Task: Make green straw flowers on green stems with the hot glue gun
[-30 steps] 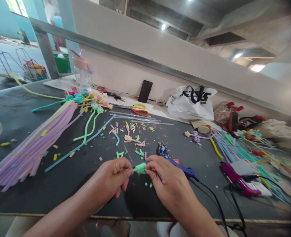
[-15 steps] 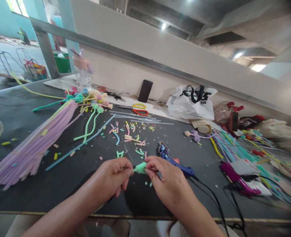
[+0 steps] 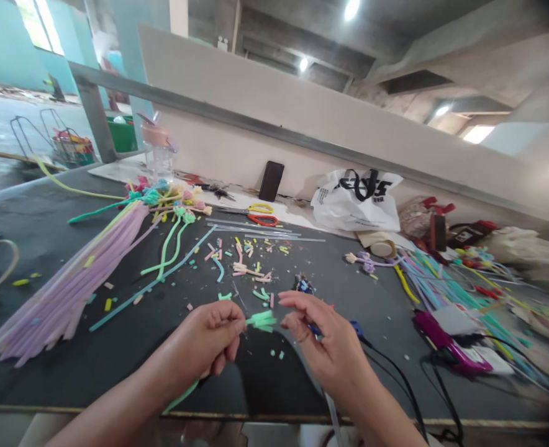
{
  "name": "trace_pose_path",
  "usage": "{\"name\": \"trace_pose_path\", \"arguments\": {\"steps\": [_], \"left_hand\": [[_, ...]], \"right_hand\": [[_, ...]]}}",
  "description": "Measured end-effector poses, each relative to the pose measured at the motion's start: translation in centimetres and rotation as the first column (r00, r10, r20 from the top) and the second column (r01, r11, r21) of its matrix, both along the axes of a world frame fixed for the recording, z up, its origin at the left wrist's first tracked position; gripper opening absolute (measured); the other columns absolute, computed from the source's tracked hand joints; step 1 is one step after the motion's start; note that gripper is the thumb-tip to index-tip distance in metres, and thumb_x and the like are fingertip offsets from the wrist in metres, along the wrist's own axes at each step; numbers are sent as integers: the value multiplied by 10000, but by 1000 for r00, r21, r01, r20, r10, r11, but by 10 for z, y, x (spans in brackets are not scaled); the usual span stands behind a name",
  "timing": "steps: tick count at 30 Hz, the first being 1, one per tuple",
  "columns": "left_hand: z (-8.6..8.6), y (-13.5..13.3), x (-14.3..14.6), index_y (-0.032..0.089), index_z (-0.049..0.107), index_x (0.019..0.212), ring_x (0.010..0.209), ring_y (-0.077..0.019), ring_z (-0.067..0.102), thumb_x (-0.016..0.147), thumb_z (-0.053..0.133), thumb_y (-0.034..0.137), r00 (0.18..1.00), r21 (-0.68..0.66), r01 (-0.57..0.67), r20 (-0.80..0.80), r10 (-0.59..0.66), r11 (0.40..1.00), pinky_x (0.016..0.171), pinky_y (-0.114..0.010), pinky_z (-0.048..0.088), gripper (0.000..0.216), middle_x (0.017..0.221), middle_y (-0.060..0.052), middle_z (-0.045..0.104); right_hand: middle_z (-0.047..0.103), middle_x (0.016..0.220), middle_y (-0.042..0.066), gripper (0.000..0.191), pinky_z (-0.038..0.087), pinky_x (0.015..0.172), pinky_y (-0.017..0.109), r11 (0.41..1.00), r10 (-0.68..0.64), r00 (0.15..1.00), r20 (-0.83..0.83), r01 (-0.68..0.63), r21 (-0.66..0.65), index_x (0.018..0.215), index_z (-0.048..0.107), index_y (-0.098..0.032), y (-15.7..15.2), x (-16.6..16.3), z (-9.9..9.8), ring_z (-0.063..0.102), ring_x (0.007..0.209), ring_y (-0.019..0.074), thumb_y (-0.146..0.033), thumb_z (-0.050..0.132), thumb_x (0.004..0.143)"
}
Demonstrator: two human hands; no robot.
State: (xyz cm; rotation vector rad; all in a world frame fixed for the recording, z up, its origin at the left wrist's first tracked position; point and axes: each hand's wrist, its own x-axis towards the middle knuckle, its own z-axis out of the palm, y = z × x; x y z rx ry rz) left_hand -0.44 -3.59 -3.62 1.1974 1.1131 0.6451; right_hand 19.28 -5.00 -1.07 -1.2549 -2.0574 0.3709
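Note:
My left hand [image 3: 212,338] is closed in a pinch on a green pipe cleaner [image 3: 261,321], whose folded fuzzy tip sticks out to the right of my fingers. Its stem runs down under my wrist toward the table's near edge. My right hand [image 3: 323,338] hovers just right of the tip, not touching it, with fingers loosely spread and nothing in them. A blue glue gun [image 3: 305,286] lies on the dark table [image 3: 116,347] behind my right hand, mostly hidden by it.
A bundle of purple pipe cleaners [image 3: 64,292] lies at the left. Cut coloured bits [image 3: 246,261] litter the middle. Orange scissors [image 3: 263,218], a phone [image 3: 271,180] and a white plastic bag [image 3: 356,198] stand at the back. A pink tool [image 3: 437,332] and cables lie right.
My right hand has let go of the green tip and drawn slightly right, fingers opening. The left hand keeps its pinch. The camera has tilted a little.

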Motion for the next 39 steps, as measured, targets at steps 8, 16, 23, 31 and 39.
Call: {"name": "trace_pose_path", "arguments": {"steps": [8,16,23,31,39], "left_hand": [[18,3,4,178,476,738,298,-24,356,783,562,364,929,-148,162,356,-100,976,279,-112,190,209,474,57,507],[27,24,31,170,480,714,331,-31,418,763,606,370,888,-121,324,380,-258,938,303,-116,267,241,513,43,538],[15,33,39,161,514,841,351,-35,443,757,604,277,858,-180,332,465,-218,926,305,-137,216,169,626,10,582],[4,31,37,161,538,854,373,-29,425,835,502,388,795,-141,351,567,-215,926,319,-159,152,230,692,-4,561],[1,27,41,188,466,827,331,-14,355,833,490,476,860,-79,252,475,-186,965,297,-143,102,289,637,35,533]], "right_hand": [[600,887,36,407,500,751,288,958,33,923,-383,-139,-252,1180,464,-230,-9,-2,-6,602,814,161,-230,592,794],[592,926,38,287,489,735,263,974,-45,842,-538,-82,-209,1071,541,-235,-9,11,-3,585,809,148,-236,593,789],[602,809,18,228,482,628,221,973,-124,866,-484,12,-229,1013,578,-209,-4,11,-3,573,689,123,-260,587,791],[634,818,31,219,501,633,247,982,-110,917,-382,41,-186,1032,585,-207,2,11,-11,603,673,135,-251,551,820],[646,1065,94,287,526,781,321,993,-106,969,-222,115,31,1115,597,-214,2,10,-15,636,908,196,-220,513,840]]}}
